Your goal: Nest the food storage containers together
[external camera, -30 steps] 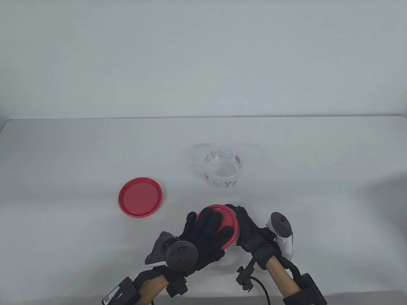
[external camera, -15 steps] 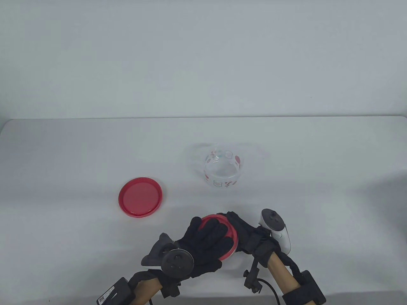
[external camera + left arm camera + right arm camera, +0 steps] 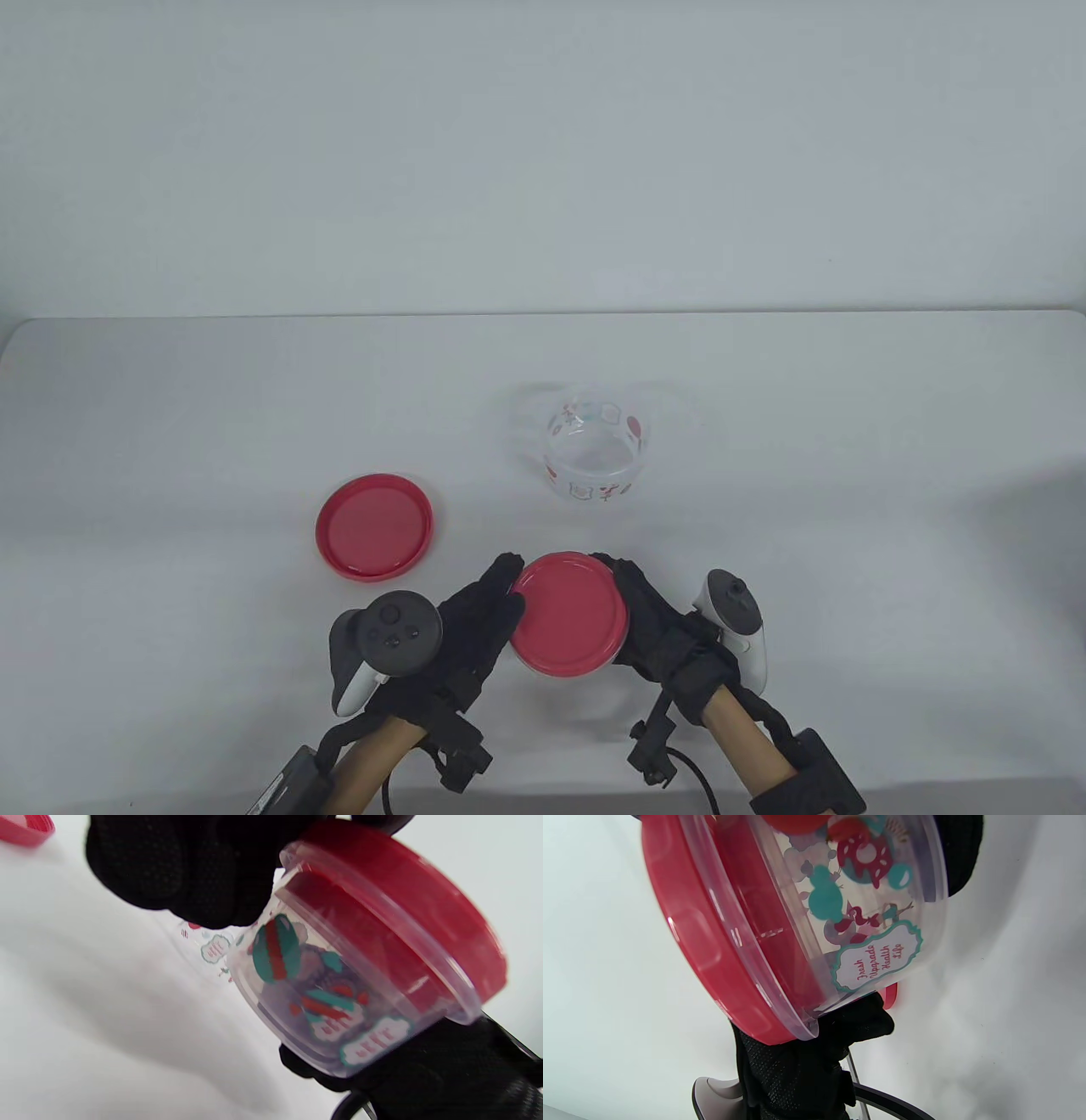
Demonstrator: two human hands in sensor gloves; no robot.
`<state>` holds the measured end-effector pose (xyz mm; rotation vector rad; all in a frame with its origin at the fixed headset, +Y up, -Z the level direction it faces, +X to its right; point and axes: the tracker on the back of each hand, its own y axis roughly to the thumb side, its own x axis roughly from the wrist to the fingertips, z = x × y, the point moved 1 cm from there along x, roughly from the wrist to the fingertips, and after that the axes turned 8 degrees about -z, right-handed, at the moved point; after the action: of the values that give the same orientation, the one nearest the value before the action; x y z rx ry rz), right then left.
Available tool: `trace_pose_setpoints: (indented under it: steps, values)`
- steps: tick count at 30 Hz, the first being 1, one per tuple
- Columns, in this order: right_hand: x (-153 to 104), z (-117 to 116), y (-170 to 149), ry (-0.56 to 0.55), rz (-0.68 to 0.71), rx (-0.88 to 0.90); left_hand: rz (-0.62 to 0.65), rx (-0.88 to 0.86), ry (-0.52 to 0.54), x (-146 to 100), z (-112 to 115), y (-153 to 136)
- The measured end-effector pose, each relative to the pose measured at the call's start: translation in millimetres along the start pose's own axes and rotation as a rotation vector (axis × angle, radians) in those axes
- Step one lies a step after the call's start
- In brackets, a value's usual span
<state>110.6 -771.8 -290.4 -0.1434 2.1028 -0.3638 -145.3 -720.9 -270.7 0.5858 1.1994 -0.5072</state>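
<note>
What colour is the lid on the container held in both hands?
Red, on a clear container with teal-and-red prints; the lid shows best in the table view.

the gloved fingers are covering much of the lidded container (image 3: 567,626)'s clear wall from above, and its rim is perhaps blurring in the left wrist view.

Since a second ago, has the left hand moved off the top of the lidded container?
Yes. The left hand slid off the lid toward the loose red lid, now touching the lidded container's left edge.
</note>
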Motion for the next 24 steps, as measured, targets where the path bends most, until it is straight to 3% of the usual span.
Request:
trace_pose_setpoints:
  steps: [7,11,14,16,17,19,22,24]
  values:
    - [0.3,-2.7,-0.7,0.065,-0.02,-0.011,0.025,-0.069,-0.001,1.5,-1.4,-2.8]
    - [1.9,-2.2,-5.0,0.049,-0.04,-0.033,-0.072,-0.102,-0.133,3.2,6.1,-7.5]
    - [3.0,-1.9,-6.0,0.034,-0.043,-0.041,-0.088,-0.102,-0.131,5.4,6.1,-9.3]
    - [0.3,-0.9,-2.2,-0.078,0.006,-0.091,-0.092,-0.095,-0.117,5.5,4.7,-7.9]
    - [-3.2,1.1,2.6,-0.223,0.057,-0.172,-0.094,-0.077,-0.105,5.2,3.3,-7.3]
    - [-10.3,4.2,13.6,-0.402,0.14,-0.389,-0.102,-0.041,-0.072,3.9,1.0,-6.6]
    - [-18.6,2.4,29.3,-0.491,0.188,-0.686,-0.098,0.035,-0.032,3.5,-1.1,-5.6]
    - [-21.1,-2.1,33.7,-0.538,0.184,-0.792,-0.106,0.061,-0.023,3.3,-1.4,-5.5]
